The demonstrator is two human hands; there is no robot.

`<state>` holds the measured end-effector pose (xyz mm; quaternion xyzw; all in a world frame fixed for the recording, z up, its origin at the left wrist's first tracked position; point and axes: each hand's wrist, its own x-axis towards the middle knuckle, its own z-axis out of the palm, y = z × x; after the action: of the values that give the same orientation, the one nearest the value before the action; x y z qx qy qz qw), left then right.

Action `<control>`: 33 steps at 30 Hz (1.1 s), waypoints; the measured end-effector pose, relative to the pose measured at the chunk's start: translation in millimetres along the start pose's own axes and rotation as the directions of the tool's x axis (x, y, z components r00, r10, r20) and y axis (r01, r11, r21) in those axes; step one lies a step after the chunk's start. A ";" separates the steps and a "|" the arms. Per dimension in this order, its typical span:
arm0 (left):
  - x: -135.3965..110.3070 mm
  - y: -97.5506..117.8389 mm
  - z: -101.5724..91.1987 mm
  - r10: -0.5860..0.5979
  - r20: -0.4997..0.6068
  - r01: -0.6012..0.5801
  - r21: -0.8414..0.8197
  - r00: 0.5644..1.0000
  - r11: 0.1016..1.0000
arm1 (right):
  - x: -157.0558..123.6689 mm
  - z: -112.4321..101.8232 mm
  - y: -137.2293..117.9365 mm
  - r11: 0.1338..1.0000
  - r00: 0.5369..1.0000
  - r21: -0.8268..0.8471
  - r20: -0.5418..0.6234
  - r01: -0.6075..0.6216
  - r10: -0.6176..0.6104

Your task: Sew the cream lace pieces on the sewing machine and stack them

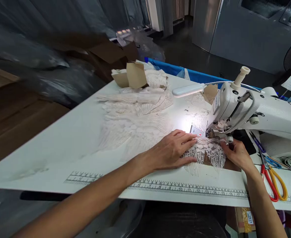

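Note:
A strip of white fringed lace trim (pixel 211 148) lies at the front of the white sewing machine (pixel 249 109), its upper edge close to the presser foot. My left hand (pixel 176 150) rests flat on the left part of the lace, fingers spread and pointing at the needle area. My right hand (pixel 238 155) has thumb and fingers closed on the lace's right end, just below the machine head. The lamp (pixel 188 90) casts bright light left of the needle. The needle tip itself is too small to make out.
A heap of white lace (pixel 140 112) with cardboard pieces (pixel 136 75) covers the back left of the table. Red- and yellow-handled scissors (pixel 274 181) lie at the right. A printed ruler (pixel 180 188) runs along the front edge. Cardboard boxes (pixel 18 112) stand left.

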<state>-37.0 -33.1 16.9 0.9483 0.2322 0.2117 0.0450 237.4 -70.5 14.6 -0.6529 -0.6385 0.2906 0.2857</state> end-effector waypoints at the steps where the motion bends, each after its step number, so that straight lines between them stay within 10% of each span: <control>1: 0.3 1.3 1.0 -0.027 -0.057 0.027 0.002 0.998 1.000 | 0.3 1.9 2.2 0.998 1.000 0.063 0.021 -0.014 0.013; 6: 4.2 8.6 3.0 -0.162 -0.236 0.135 -0.127 0.958 0.983 | 2.4 4.6 6.8 0.950 0.989 0.278 0.079 -0.141 0.123; 21: 7.8 11.4 -2.8 -0.169 -0.319 0.133 -0.130 0.933 0.983 | 5.6 4.6 11.4 0.946 0.986 0.278 0.012 -0.166 0.169; 27: 7.9 15.2 -1.1 -0.153 -0.295 0.100 -0.185 0.943 0.978 | 5.1 5.8 12.9 0.951 0.987 0.267 0.005 -0.157 0.162; 33: 10.8 23.9 -3.9 -0.419 -0.127 0.296 -0.529 0.899 0.795 | 2.8 5.5 7.8 0.973 0.994 0.208 0.005 -0.105 0.106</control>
<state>-19.9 -49.5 29.0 0.8103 0.3494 0.3634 0.2989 238.5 -67.8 5.1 -0.6532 -0.5683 0.3686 0.3384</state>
